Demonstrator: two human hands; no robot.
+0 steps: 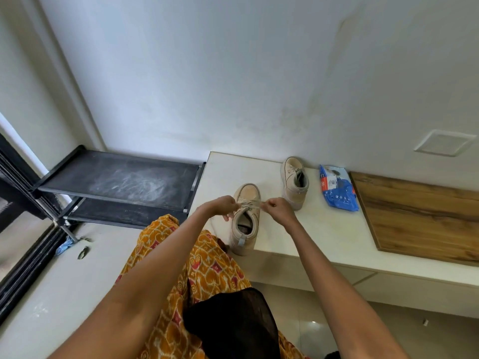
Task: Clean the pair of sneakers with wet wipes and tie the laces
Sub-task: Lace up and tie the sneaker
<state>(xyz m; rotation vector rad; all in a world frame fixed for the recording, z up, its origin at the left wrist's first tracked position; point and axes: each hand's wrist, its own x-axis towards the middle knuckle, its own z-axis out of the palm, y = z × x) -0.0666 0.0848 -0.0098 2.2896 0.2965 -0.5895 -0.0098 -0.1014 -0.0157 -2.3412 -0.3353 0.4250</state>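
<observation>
Both bare arms reach forward, converging ahead of the body. The left hand and right hand sit level, close together yet apart, knuckles up, fingers curled, each pinching a lace end stretched between them.

Two beige sneakers, one blue wet-wipe pack, two hands, one black rack with two visible shelves, one wooden board, possibly two floor scraps
</observation>
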